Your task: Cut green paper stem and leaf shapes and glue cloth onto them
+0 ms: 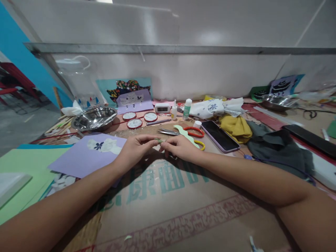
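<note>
My left hand (136, 150) and my right hand (178, 147) meet above a printed cardboard sheet (168, 213). Between their pinched fingertips is a small green piece (159, 140), mostly covered by the fingers. Just behind my right hand lie scissors (194, 132) with red and yellow handles, and a wavy light green paper strip (187, 134) across them. A purple sheet (84, 157) with a white fabric shape and a dark flower lies to the left of my left hand.
Behind the hands are a glue stick (187, 109), a small bottle (174, 110), round red-rimmed dishes (134, 123) and a metal bowl (94, 119). A phone (220, 135) and yellow cloth (236, 128) lie right. Green sheets (21, 175) are at left.
</note>
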`<state>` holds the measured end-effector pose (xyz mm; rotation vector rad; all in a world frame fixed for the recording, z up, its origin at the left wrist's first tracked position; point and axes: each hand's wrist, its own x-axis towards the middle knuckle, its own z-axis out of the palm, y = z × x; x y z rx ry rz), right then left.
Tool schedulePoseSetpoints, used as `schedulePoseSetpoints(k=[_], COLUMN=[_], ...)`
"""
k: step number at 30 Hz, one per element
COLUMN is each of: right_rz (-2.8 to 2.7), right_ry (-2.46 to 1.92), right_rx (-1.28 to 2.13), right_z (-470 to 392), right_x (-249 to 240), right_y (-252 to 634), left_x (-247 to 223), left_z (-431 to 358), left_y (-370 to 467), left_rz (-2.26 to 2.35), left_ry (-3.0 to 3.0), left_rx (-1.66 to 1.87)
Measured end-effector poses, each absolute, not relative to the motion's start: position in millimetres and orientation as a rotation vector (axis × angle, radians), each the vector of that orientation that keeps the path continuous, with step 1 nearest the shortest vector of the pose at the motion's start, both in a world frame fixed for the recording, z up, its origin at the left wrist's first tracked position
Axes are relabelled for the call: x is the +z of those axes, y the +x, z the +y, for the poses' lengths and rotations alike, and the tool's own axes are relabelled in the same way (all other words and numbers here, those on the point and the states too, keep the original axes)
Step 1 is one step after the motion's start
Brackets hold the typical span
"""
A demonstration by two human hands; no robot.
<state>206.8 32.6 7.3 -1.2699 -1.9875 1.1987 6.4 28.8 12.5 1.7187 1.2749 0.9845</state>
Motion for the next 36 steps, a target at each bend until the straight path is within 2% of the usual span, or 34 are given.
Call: schedulePoseSetpoints(k=[24,28,36], right_rz=[-1.979,-1.865,-1.704], right_ry=[-1.232,-1.123,-1.102], right_rx=[1.257,1.244,1.394], right_z=[33.4,34.8,34.6], right_x=[5.3,0.3,3.4], right_y=[206.8,206.8,205.5], left_x=[10.5,11.3,10.4], left_z=[27.8,30.0,34.2], left_y=[2.3,2.6,3.9], left_rz=[1.152,1.108,1.038], left_ry=[1.862,1.820,1.729], left_rx=[0.902,0.998,0.953])
